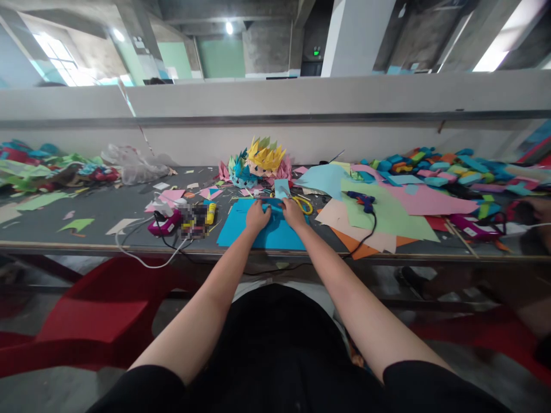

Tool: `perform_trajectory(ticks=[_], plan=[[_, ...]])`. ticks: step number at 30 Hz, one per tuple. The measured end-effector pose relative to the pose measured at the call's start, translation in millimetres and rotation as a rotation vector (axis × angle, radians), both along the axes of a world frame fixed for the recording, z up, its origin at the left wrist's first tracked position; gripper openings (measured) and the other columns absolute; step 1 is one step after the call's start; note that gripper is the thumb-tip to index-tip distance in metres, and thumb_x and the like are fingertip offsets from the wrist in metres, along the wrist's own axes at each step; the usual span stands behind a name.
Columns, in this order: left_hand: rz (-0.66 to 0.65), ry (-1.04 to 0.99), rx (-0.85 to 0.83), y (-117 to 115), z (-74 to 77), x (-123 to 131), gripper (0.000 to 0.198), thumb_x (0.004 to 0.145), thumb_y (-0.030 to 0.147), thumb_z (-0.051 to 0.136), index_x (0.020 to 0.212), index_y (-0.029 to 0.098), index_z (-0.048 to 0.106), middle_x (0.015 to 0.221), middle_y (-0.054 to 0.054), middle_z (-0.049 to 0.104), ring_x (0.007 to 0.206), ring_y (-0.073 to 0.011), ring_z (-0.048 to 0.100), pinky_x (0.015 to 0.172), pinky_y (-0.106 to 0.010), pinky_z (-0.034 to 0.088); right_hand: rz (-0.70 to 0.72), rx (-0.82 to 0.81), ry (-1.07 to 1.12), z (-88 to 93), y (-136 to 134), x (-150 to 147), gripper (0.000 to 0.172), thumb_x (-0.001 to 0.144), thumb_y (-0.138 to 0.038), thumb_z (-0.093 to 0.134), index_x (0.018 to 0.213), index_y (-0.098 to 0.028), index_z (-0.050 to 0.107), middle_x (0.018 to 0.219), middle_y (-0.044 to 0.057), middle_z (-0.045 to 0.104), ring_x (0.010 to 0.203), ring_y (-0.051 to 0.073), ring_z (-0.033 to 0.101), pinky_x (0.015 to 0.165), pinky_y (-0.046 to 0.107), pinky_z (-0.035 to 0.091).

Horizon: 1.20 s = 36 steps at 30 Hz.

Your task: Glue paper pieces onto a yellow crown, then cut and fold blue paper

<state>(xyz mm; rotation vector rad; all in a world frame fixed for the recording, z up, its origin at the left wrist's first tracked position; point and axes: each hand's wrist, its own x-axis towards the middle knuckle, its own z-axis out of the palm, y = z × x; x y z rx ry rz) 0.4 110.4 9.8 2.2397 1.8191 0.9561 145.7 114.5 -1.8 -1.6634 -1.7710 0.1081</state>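
Blue paper [235, 229] lies flat on the table in front of me. My left hand [258, 215] and my right hand [293, 213] are at its far edge, a short way apart, fingers curled on the paper. A darker blue band of paper [272, 201] spans the space between them; whether it is a fold or a separate piece I cannot tell. Yellow scissor handles [305, 205] lie just right of my right hand. Behind my hands sit spiky folded-paper pieces, one yellow [266, 158] and one teal [242, 172].
To the right, a dark blue glue gun [362, 201] rests on light green paper [387, 221], its cord hanging over the table edge. Purple power strips lie left [166, 222] and right [476, 228]. Colourful paper pieces [430, 163] are heaped at back right. Another person's hand [540, 209] shows at far right.
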Motion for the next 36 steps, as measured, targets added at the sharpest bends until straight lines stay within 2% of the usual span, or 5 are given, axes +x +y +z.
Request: perform_trajectory(ticks=[5,11,22,32,36], plan=[[-0.099,-0.128,-0.006,5.2,0.7,-5.2,0.056,0.085,0.031,0.056,0.134,0.018,0.032,0.122,-0.01,0.055,0.104,-0.0178,0.056,0.082,-0.027,0.047,0.105,-0.018,0.047,-2.8,-0.3,4.8,0.031,0.087,-0.033,0.052,0.113,-0.016,0.053,0.111,0.007,0.057,0.093,0.019,0.058,0.078,0.039,0.051],[-0.115,-0.153,-0.121,16.9,-1.9,-13.5,0.029,0.089,0.031,0.051,0.114,0.016,0.053,0.113,-0.008,0.056,0.095,-0.0198,0.058,0.08,-0.04,0.05,0.174,-0.031,0.08,-5.3,2.8,9.0,0.03,0.088,-0.033,0.052,0.112,-0.016,0.053,0.111,0.007,0.057,0.092,0.018,0.059,0.077,0.038,0.051],[-0.268,0.054,-0.234,16.1,5.3,-27.6,0.029,0.089,0.031,0.052,0.114,0.016,0.053,0.114,-0.008,0.056,0.095,-0.0197,0.058,0.08,-0.04,0.05,0.316,-0.063,-0.034,-0.5,-1.3,15.3,0.031,0.087,-0.033,0.052,0.113,-0.016,0.053,0.112,0.007,0.057,0.094,0.019,0.058,0.079,0.04,0.05],[-0.316,0.168,-0.159,5.1,3.6,-30.6,0.026,0.089,0.03,0.052,0.111,0.017,0.055,0.114,-0.008,0.056,0.097,-0.0192,0.057,0.082,-0.039,0.049,0.443,-0.028,-0.129,-3.2,-9.6,20.9,0.025,0.087,-0.032,0.053,0.107,-0.016,0.057,0.11,0.007,0.059,0.096,0.019,0.058,0.083,0.041,0.048],[-0.298,0.204,-0.134,-0.6,6.3,-29.8,0.023,0.089,0.029,0.051,0.108,0.018,0.057,0.114,-0.008,0.056,0.099,-0.0192,0.057,0.085,-0.04,0.048,0.456,-0.002,-0.127,-3.8,-12.6,21.4,0.017,0.084,-0.018,0.056,0.099,-0.018,0.063,0.106,0.006,0.064,0.1,0.02,0.058,0.089,0.041,0.046]])
